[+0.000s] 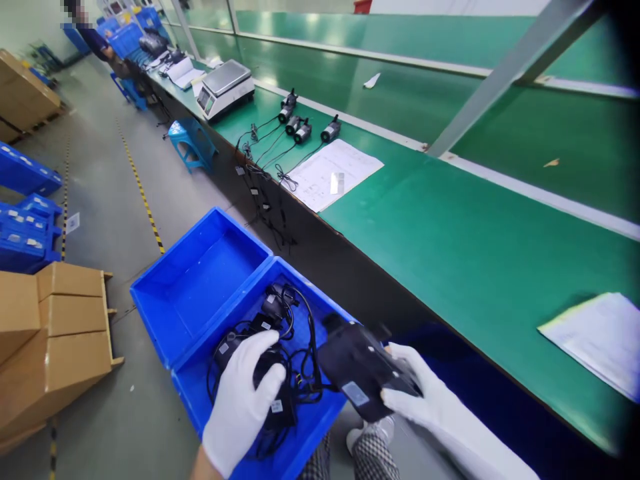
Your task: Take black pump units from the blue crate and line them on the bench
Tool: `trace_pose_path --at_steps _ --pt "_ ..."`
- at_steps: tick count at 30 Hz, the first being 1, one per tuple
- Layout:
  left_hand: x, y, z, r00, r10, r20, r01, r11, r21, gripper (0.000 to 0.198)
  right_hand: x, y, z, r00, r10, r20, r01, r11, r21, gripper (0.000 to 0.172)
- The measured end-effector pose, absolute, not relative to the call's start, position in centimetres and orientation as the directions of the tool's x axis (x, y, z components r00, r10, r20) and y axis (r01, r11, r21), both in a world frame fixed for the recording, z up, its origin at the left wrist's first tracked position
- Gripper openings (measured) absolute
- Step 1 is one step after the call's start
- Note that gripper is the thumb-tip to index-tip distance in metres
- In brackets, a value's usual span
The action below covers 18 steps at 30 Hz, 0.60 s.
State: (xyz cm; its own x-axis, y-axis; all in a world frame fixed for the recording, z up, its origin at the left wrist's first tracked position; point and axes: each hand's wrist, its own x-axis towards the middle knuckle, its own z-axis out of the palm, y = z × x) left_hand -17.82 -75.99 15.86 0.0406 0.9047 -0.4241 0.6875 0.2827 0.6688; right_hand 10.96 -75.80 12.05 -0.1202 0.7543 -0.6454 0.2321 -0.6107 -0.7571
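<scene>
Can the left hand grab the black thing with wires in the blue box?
Probably yes. The left hand, in a white glove, already rests on the black part with cables inside the blue box. Nothing covers it, and the right hand is busy holding another black part off to the side.

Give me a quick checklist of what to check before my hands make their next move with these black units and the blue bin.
1. Right hand has a firm grip on the flat black unit: ok.
2. Left hand rests on a black unit in the blue bin: ok.
3. Cables in the bin free of tangles: not ok, they loop together.
4. Second bin has room: ok.
5. Green bench has bare space nearby: ok.
6. Held unit's label readable: cannot tell.
</scene>
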Motion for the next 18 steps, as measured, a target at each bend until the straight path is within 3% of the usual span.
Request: trace_pose_path --at_steps 3,5,7,10,13,18 --pt "-14.6 -73.5 15.4 0.279 0.780 -0.560 0.325 0.472 0.819 0.087 10.0 -74.8 13.4 -0.365 0.632 -0.684 0.126 -0.694 -0.709 0.059" --pt "-13.1 -72.9 14.0 0.412 0.669 -0.619 0.102 0.641 0.760 0.104 9.7 -74.2 13.1 -0.424 0.589 -0.688 0.107 -0.722 -0.684 0.062" --pt "-12.3 -73.0 12.8 0.435 0.647 -0.627 -0.035 0.708 0.706 0.110 9.7 -73.6 12.4 -0.443 0.565 -0.696 0.101 -0.740 -0.665 0.063" --pt "-11.8 -73.9 12.3 0.389 0.656 -0.646 -0.113 0.730 0.674 0.109 10.1 -72.9 11.7 -0.442 0.547 -0.711 0.150 -0.737 -0.660 0.061" --pt "-11.3 -74.7 12.8 0.317 0.678 -0.663 -0.152 0.727 0.670 0.095 10.7 -72.2 11.8 -0.448 0.568 -0.690 0.185 -0.697 -0.693 0.061" --pt "-10.0 -75.3 13.7 0.267 0.715 -0.647 -0.205 0.698 0.687 0.081 12.0 -71.5 12.2 -0.520 0.640 -0.566 0.063 -0.632 -0.772 0.053"
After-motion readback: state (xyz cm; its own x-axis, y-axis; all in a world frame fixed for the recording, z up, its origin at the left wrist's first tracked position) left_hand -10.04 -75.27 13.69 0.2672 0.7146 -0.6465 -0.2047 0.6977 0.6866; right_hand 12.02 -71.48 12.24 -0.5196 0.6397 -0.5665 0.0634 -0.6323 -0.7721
